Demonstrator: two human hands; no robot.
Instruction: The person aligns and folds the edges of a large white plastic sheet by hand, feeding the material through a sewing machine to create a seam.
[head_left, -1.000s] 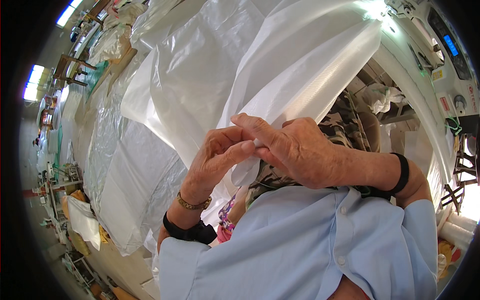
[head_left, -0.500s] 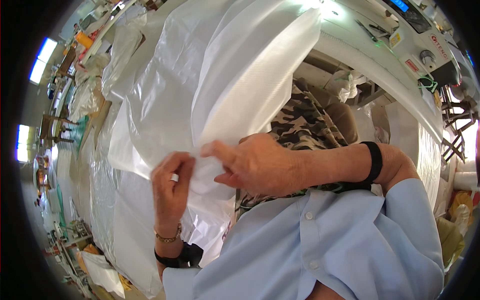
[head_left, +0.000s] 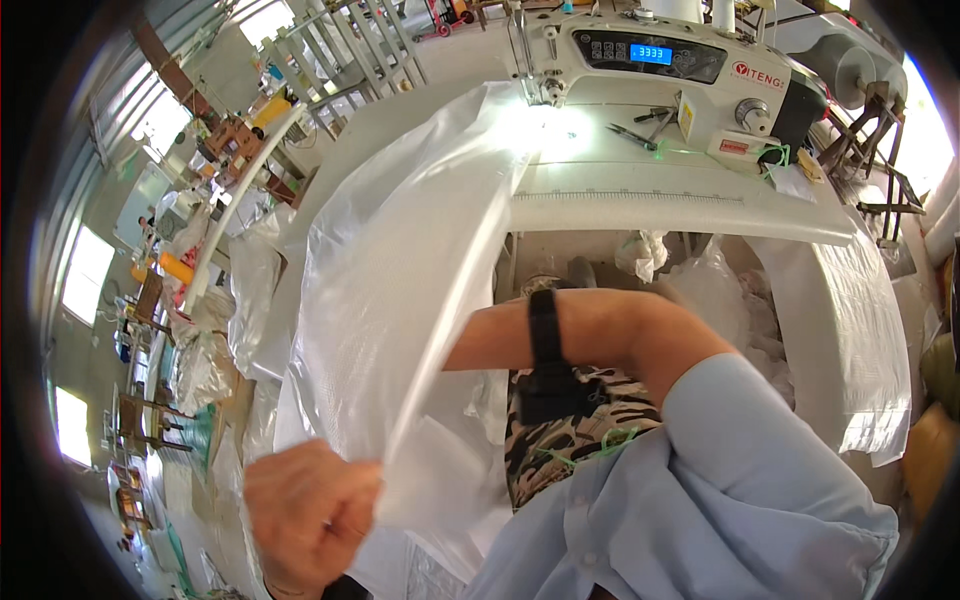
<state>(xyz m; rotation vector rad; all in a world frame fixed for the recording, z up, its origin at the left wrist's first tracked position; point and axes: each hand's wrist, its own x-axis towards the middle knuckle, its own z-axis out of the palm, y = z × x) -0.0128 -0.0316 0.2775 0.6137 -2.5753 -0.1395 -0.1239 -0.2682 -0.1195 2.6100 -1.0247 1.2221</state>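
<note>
A large sheet of translucent white woven plastic point(head_left: 400, 240) runs from the lit needle area of a sewing machine point(head_left: 640, 65) down toward me. My left hand point(head_left: 310, 510) is closed at the near edge of this plastic sheet, its fingers curled and somewhat blurred. My right forearm point(head_left: 490, 338), with a black band on it, reaches leftward behind the sheet's raised fold. That fold hides my right hand completely, so its fingers cannot be seen.
Snips point(head_left: 635, 136) lie on the machine bed beside a ruler strip point(head_left: 630, 195). Camouflage cloth point(head_left: 560, 450) covers my lap. More plastic sheeting point(head_left: 840, 340) hangs at the right. Clear plastic bundles point(head_left: 255, 290) and other machines stand to the left.
My view has lifted toward the sewing machine. My hands, close together before, are now apart: the left is lower and farther left, and the right has gone behind the sheet.
</note>
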